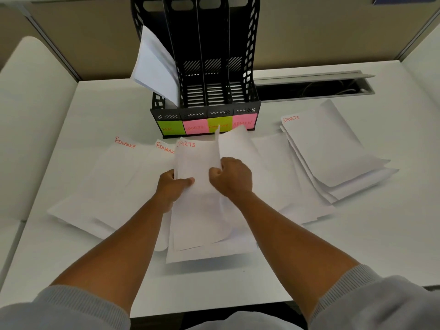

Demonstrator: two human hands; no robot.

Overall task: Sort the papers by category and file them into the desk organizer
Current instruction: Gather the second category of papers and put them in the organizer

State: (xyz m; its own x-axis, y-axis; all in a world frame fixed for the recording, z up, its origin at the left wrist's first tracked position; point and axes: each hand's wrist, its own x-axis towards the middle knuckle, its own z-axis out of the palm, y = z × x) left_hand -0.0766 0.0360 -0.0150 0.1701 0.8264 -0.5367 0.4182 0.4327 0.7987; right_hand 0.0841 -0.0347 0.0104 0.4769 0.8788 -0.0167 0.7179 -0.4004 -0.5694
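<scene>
A black desk organizer (247,75) stands at the back of the desk with four slots, tagged HR, SPORTS, FINANCE and ADMIN on green and pink notes. White sheets (154,65) lean out of its leftmost slot. My left hand (172,189) pinches the left edge of a sheet marked SPORTS (195,160), curled between both hands. My right hand (232,178) grips that sheet's right edge. Two sheets marked FINANCE (114,172) lie to the left. A stack topped by a SPORTS sheet (328,148) lies to the right.
More white sheets (209,246) lie under my forearms in the middle of the white desk (357,246). An open cable slot (314,88) runs behind the right stack. Beige partition walls close off the back and sides.
</scene>
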